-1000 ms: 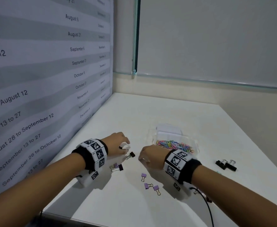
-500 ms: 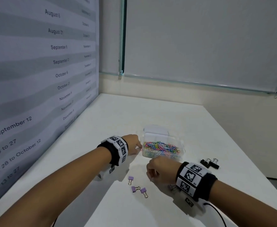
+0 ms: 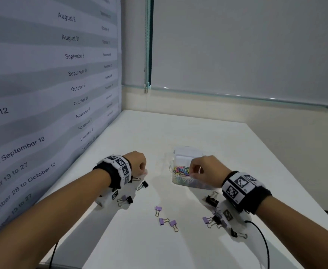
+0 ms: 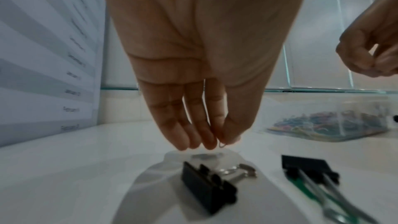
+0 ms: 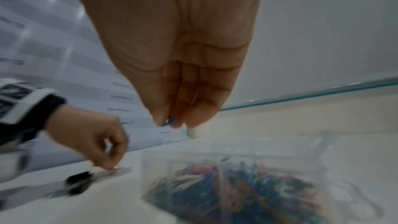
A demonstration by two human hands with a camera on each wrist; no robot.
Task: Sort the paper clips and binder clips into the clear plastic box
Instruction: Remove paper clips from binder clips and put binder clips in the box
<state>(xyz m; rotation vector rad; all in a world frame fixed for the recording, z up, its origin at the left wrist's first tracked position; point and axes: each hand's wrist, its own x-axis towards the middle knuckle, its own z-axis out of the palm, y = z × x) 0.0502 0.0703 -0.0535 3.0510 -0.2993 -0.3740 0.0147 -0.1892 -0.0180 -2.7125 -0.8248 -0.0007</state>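
Right hand [image 3: 202, 168] pinches above clear plastic box [image 3: 178, 183]

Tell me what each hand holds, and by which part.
Left hand pinches a thin wire loop, likely a paper clip, by its upper end. Right hand pinches a small bluish thing at its fingertips, too blurred to name.

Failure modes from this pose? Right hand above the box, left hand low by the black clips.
1. The right hand pinches something small and blurred above the clear plastic box; released off-centre, it may miss.
2. The left hand pinches what looks like a thin wire clip; it might slip.
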